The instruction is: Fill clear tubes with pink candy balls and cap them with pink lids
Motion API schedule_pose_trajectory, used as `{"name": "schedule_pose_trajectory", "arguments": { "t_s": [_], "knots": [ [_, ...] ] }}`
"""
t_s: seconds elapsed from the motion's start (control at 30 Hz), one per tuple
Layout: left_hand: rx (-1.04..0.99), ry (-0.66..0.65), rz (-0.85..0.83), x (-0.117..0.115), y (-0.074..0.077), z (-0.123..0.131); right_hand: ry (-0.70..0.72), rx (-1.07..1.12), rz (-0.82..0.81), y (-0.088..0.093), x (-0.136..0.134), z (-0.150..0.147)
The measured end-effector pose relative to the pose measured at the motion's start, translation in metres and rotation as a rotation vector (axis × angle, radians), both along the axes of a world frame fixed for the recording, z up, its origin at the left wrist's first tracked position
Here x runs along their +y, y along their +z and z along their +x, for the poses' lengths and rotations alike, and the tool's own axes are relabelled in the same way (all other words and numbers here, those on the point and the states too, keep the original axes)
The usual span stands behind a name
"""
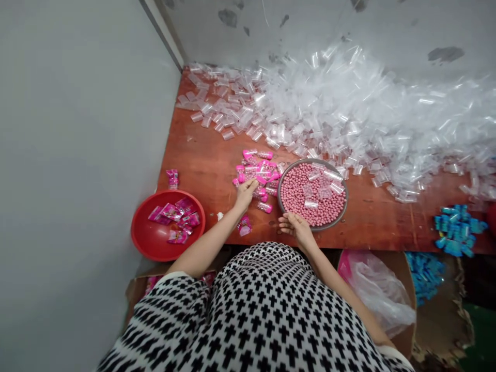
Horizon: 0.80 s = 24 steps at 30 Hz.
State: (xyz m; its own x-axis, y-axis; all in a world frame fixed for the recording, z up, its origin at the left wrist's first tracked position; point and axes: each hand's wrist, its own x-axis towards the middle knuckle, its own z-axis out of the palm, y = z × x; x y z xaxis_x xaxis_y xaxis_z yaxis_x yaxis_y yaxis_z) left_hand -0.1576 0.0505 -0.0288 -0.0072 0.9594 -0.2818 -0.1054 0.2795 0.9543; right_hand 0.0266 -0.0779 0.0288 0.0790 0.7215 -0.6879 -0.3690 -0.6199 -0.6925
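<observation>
My left hand [247,193] is closed in a pinch at the near side of a pile of small clear tubes with bright pink caps [267,170]. Its fingertips meet at one pink-capped tube, partly hidden among the others. My right hand [295,227] is at the near left rim of a round grey basin [279,181], fingers slightly bent and apart, with nothing seen in them. Pink beads [294,188] fill the basin, and several empty clear tubes [332,175] lie on top of them. One filled tube [264,207] lies between my hands.
A large heap of clear tubes [329,103] covers the table's back, against the wall. At left, a red bowl [141,227] holds pink packets; another packet [244,226] lies near the front edge. Blue packets [457,230] are piled at right. A plastic-lined box [380,289] stands below the table.
</observation>
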Motion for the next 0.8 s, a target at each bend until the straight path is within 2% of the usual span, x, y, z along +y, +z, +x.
{"name": "schedule_pose_trajectory", "arguments": {
  "t_s": [0.07,0.13,0.27,0.33,0.43,0.63,0.7,0.8],
  "knots": [
    [-0.008,-0.038,0.023,-0.005,0.01,0.001,-0.021,-0.008,0.043,0.005,0.007,-0.005],
    [-0.017,-0.156,0.092,-0.014,0.024,0.004,-0.005,0.049,0.119,0.015,0.02,-0.007],
    [-0.007,-0.376,0.278,-0.032,0.053,0.01,0.198,0.295,0.196,0.043,0.048,-0.009],
    [-0.016,-0.42,0.312,-0.039,0.064,0.011,0.238,0.351,0.186,0.054,0.053,-0.013],
    [-0.047,-0.43,0.312,-0.047,0.073,0.012,0.194,0.405,0.16,0.062,0.053,-0.021],
    [-0.02,-0.446,0.359,-0.055,0.078,0.013,0.014,0.413,0.128,0.057,0.04,-0.035],
    [0.002,-0.482,0.375,-0.049,0.074,0.012,-0.027,0.392,0.119,0.051,0.042,-0.038],
    [0.027,-0.538,0.347,-0.031,0.062,0.006,0.016,0.36,0.102,0.039,0.053,-0.044]
  ]
}}
